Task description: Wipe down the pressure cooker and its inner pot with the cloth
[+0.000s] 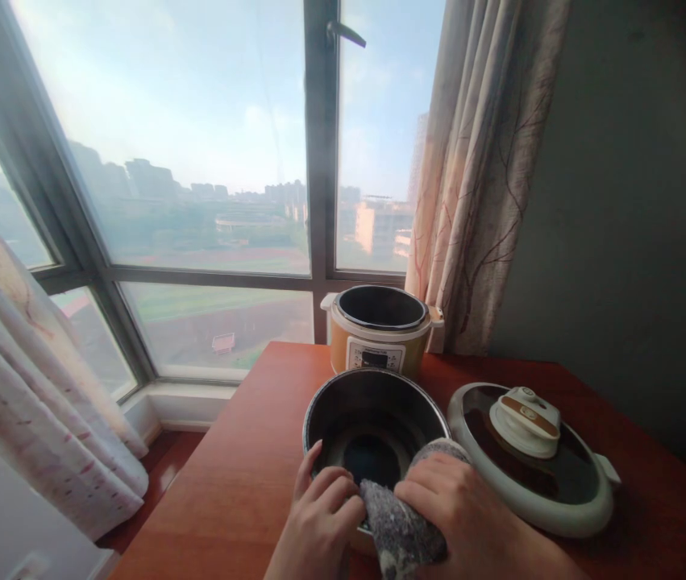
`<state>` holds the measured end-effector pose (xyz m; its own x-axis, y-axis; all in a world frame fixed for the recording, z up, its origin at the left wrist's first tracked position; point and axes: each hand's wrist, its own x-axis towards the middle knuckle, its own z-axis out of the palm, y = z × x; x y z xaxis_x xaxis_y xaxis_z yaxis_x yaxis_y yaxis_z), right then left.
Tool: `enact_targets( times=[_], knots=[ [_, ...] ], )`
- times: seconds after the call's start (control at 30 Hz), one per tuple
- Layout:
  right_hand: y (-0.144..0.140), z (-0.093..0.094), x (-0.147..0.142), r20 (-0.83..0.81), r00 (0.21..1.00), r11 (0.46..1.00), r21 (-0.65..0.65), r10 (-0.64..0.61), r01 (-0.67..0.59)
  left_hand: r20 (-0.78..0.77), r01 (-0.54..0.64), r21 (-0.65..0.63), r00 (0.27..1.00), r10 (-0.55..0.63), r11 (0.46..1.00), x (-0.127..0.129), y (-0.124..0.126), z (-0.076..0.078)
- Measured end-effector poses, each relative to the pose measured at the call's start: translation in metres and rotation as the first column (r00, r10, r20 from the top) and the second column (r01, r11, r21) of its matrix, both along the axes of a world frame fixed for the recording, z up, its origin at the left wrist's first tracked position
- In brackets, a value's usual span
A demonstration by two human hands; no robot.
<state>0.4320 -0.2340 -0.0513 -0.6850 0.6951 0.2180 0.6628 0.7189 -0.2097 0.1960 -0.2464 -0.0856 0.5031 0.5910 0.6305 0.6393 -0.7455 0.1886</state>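
At a wooden table [246, 475] by a high window [197, 161], 2 bare hands work at the near rim of a dark metal inner pot [372, 427]. The left hand [324, 515] curls over that rim, fingers hooked inside and gripping the edge, the thumb on the outer wall. Just to its right, touching or nearly touching it, the right hand [463, 507] is closed on a grey speckled cloth [403, 528], pressing it against the rim; part of the cloth drapes down outside the pot below the knuckles and part rises over the edge beyond the fingers. The pot stands directly ahead of both hands, its dark bottom showing between them and its far wall.

Beyond the pot, farther from the hands and close to the window, sits an orange and white electric cooker [379, 334] with its top uncovered and its control panel facing the person. To the right of the right hand, just beside the pot, the cooker's round lid [530, 459] lies flat on the table, white handle up. Patterned curtains [481, 177] hang beyond the lid, with another at far left.
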Motion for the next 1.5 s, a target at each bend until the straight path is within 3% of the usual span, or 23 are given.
enact_targets(
  times=[0.07,0.3,0.43,0.57,0.67,0.77,0.87,1.0,1.07,1.17,1.27,1.5],
  knots=[
    [0.001,0.002,0.003,0.015,1.000,1.000,-0.027,0.015,-0.015,-0.048,0.032,-0.060,0.998,-0.035,0.998,-0.006,0.002,0.001],
    [0.013,0.010,0.025,0.012,0.995,0.987,-0.123,0.103,-0.101,-0.064,0.109,0.007,0.992,-0.109,0.994,-0.043,0.032,0.007],
    [0.021,0.028,0.035,-0.081,0.986,0.972,-0.172,0.148,-0.160,-0.080,0.125,-0.050,0.988,-0.129,0.991,-0.067,0.057,0.021],
    [0.024,0.042,0.039,-0.155,0.973,0.960,-0.195,0.171,-0.200,-0.033,0.108,-0.082,0.993,-0.111,0.991,-0.073,0.069,0.024],
    [0.020,0.040,0.046,-0.181,0.976,0.968,-0.198,0.118,-0.154,-0.036,0.089,-0.126,0.995,-0.094,0.988,-0.075,0.067,0.023],
    [0.013,0.026,0.060,-0.272,0.962,0.960,-0.275,-0.031,-0.047,-0.095,0.062,-0.142,0.993,-0.076,0.988,-0.079,0.065,0.027],
    [0.008,0.001,0.074,-0.473,0.844,0.899,-0.437,-0.253,0.025,-0.123,0.045,-0.144,0.990,-0.063,0.988,-0.080,0.065,0.039],
    [0.004,-0.049,0.082,-0.743,0.475,0.788,-0.597,-0.471,-0.152,-0.052,0.083,-0.200,0.994,-0.095,0.976,-0.063,0.058,0.062],
    [0.003,-0.072,0.079,-0.748,0.322,0.727,-0.654,-0.580,-0.210,-0.034,0.133,-0.238,0.989,-0.145,0.962,-0.047,0.051,0.073],
    [0.005,-0.091,0.071,-0.714,0.164,0.654,-0.693,-0.680,-0.303,-0.041,0.204,-0.284,0.973,-0.225,0.937,-0.018,0.040,0.086],
    [0.011,-0.095,0.065,-0.712,0.087,0.629,-0.666,-0.697,-0.401,-0.063,0.207,-0.316,0.969,-0.238,0.926,0.008,0.031,0.090],
    [0.009,-0.088,0.067,-0.604,0.097,0.498,-0.729,-0.791,-0.469,-0.093,0.190,-0.396,0.965,-0.245,0.898,0.049,0.022,0.091]
  ],
)
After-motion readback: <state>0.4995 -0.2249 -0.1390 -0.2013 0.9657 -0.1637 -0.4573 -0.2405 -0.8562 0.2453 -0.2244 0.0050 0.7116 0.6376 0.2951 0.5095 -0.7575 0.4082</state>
